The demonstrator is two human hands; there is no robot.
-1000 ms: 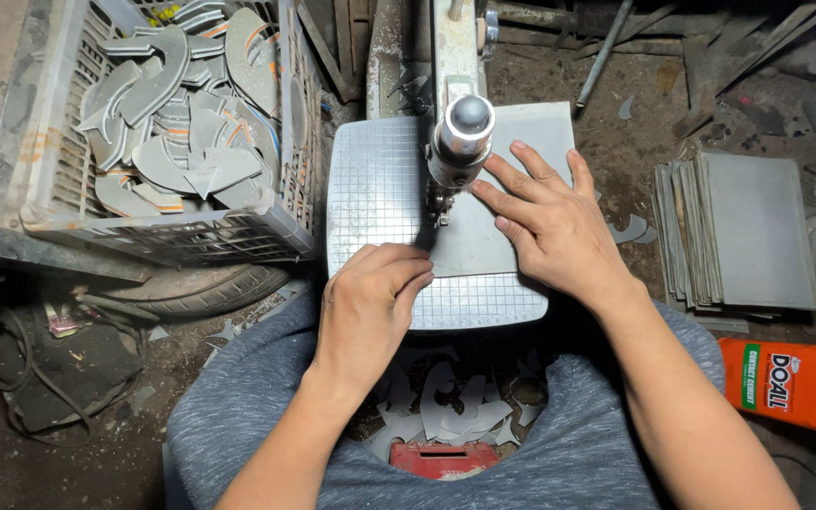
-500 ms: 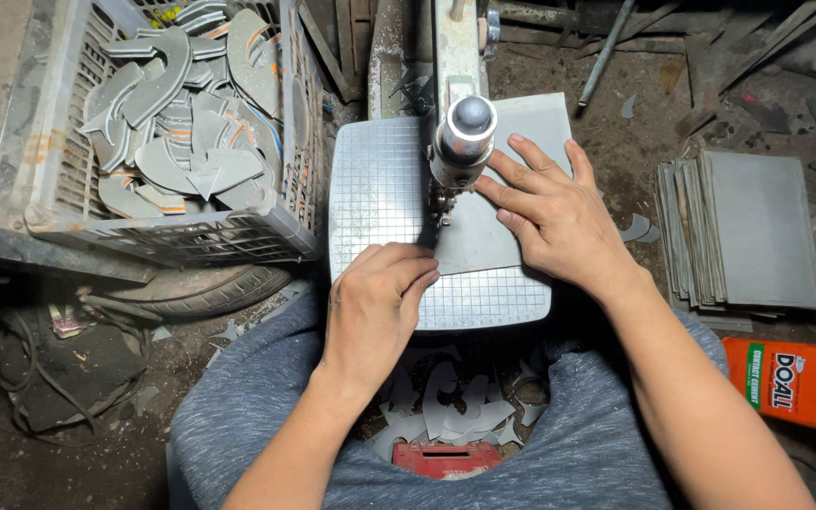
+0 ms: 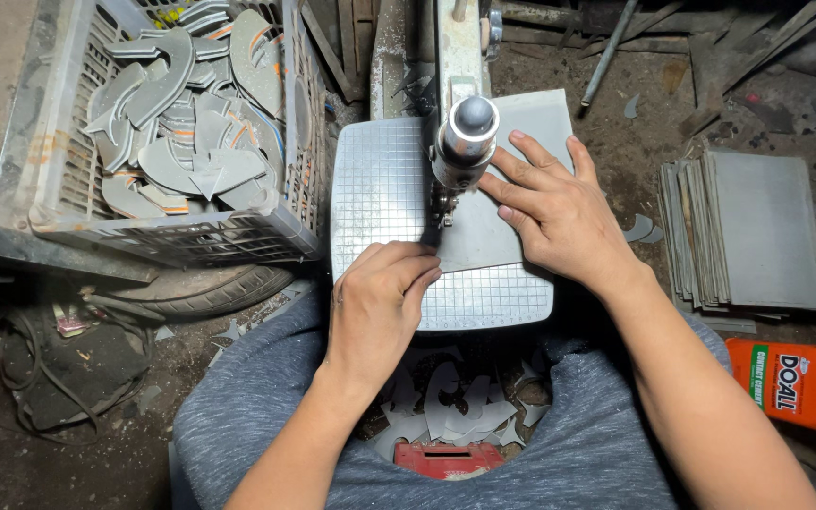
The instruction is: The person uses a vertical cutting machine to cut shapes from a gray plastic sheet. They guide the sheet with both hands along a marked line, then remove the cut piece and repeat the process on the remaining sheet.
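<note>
On gridded grey metal saw table (image 3: 380, 179), press flat grey sheet (image 3: 484, 241) under upright cutter head (image 3: 465, 132), right hand (image 3: 559, 212) spread flat, left hand (image 3: 380, 302) curled pinching near edge, fingers off blade line.

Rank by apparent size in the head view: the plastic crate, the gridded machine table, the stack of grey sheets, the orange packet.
1. Plastic crate
2. Gridded machine table
3. Stack of grey sheets, somewhat smaller than the table
4. Orange packet

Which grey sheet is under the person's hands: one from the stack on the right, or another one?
Another one: the single grey sheet on the gridded machine table, pressed by both hands. The stack lies untouched.
</note>
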